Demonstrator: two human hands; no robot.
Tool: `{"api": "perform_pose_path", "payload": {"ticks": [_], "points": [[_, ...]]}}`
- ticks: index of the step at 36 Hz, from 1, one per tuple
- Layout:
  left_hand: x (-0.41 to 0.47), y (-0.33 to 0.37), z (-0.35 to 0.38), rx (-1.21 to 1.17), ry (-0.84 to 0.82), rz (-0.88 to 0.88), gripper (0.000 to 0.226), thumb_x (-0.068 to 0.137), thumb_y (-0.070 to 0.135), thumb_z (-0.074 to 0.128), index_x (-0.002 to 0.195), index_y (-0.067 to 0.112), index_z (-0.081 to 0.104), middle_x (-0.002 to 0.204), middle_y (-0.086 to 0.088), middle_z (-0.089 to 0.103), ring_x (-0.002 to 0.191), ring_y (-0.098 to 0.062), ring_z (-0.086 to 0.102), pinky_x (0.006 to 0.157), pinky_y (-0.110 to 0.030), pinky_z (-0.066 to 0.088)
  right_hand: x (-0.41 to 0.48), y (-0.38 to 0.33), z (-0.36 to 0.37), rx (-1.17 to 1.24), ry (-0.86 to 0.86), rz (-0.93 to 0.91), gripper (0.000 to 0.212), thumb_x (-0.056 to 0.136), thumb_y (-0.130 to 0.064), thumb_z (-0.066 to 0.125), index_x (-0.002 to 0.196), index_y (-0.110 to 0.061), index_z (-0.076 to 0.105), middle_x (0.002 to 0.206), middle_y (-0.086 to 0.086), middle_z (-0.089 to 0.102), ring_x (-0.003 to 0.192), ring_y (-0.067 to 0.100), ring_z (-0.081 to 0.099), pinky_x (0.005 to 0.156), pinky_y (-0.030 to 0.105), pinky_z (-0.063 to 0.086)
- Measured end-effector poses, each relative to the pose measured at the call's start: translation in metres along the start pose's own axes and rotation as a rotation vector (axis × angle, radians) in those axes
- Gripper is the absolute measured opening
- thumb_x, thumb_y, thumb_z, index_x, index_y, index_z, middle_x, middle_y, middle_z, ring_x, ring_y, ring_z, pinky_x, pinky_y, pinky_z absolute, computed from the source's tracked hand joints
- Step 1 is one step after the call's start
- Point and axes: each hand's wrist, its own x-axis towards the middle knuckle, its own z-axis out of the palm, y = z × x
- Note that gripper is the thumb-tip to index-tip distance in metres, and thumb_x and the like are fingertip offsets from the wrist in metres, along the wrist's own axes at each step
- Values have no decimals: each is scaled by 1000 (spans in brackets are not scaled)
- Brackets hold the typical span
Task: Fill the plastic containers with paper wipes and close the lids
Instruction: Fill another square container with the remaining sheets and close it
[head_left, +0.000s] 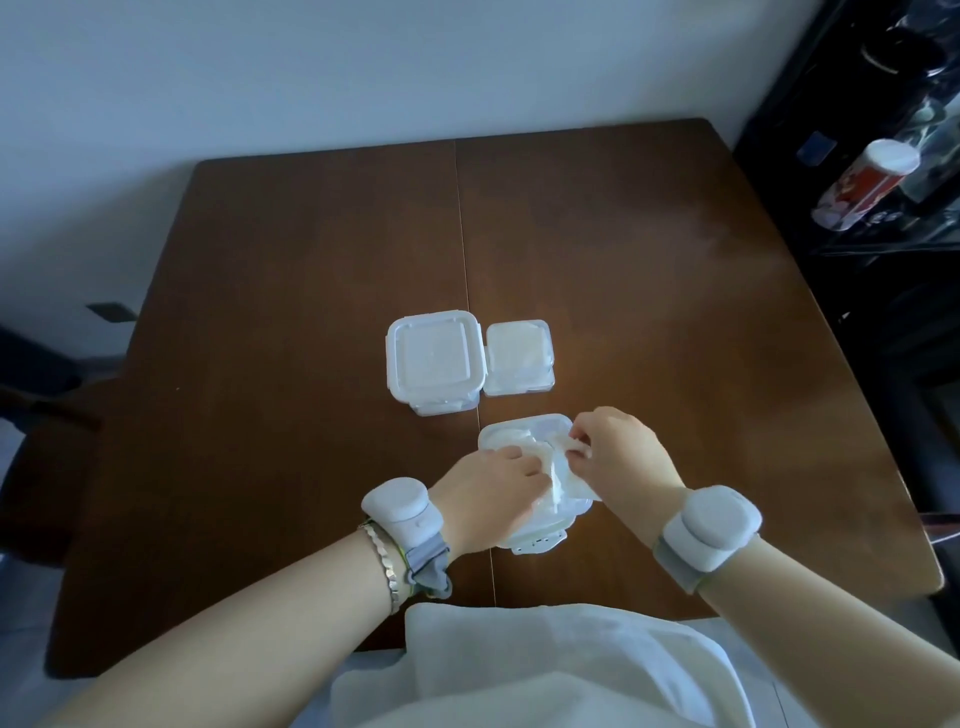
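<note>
- At the near edge of the table (291, 270), both hands work over an open box (511, 434) that lies at 6 o'clock from the other two.
- The left hand (485, 501) presses flat on the wipes (558, 480) inside, fingers bent down, not pinching.
- The right hand (618, 454) pinches a fold of wipe between thumb and fingertips at the box's 2 o'clock corner.
- A lidded box (434, 358) sits at 12 o'clock; a smaller box (519, 356) touches its 3 o'clock side and looks filled, though I cannot tell if it is lidded.
- Risk, as I judge it: wipe bunched over the rim would stop the lid latching, and a hard tug could drag the stack out.
- No readable writing on the boxes; the can (862, 184) at 2 o'clock has red print too blurred to read.
</note>
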Motion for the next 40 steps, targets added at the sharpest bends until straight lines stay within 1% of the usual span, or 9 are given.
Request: {"api": "perform_pose_path", "payload": {"ticks": [3,7,11,14,17,23,29,36,40], "points": [[5,2,-3,3,-76,-71,32,92,17,51,123,13,54,113,-6,62,102,-26,57,78,-37,50,2,-4,4,-80,-14,-38,10,85,-7,50,88,-6,59,90,7,54,71,27,55,61,33,46],[12,2,6,113,16,-60,21,66,34,75,87,31,75,80,9,70,70,-16,67,57,-25,55,8,-4,9,-79,-54,-24,9,86,-11,54,93,-8,59,97,8,55,71,24,49,61,31,42],[13,1,1,-69,41,-129,40,88,24,34,107,16,68,96,-5,67,88,-26,62,76,-38,49,10,0,14,-98,17,-44,19,86,-24,60,97,-9,58,103,7,51,86,23,50,69,29,42],[5,-8,5,-229,317,-249,28,81,18,42,89,10,67,75,-4,65,68,-28,60,61,-32,47,7,2,18,-87,93,-41,26,86,-33,59,96,-9,64,107,6,50,99,23,48,81,30,41],[-4,-7,4,-379,441,-535,15,82,12,52,96,8,57,85,-4,55,78,-26,55,64,-34,46,8,0,19,-173,70,-58,29,91,-31,50,98,-9,68,129,7,48,115,25,44,93,35,38],[-4,-12,8,-962,18,-1049,21,89,31,47,77,12,48,76,-1,54,76,-24,57,63,-31,43,15,-3,17,-194,-174,-120,35,96,-30,40,114,-12,64,150,4,33,133,23,35,108,37,30],[-10,-17,7,-998,118,-958,28,87,29,44,67,10,42,68,-8,43,64,-20,44,62,-38,42,23,10,3,398,109,75,20,90,-23,54,97,-11,68,111,6,63,98,18,59,85,25,45],[-25,-33,-9,-855,386,-1072,40,93,18,40,55,14,29,56,0,33,54,-17,32,52,-30,24,29,30,45,63,-287,321,56,81,-50,56,124,-14,47,122,8,49,96,25,59,74,31,47],[-31,-38,-10,-824,383,-1090,40,93,18,40,55,14,28,56,0,33,53,-17,31,52,-30,24,31,24,57,-57,-379,246,39,79,-43,57,102,-12,54,105,6,49,84,23,52,65,30,44]]}}
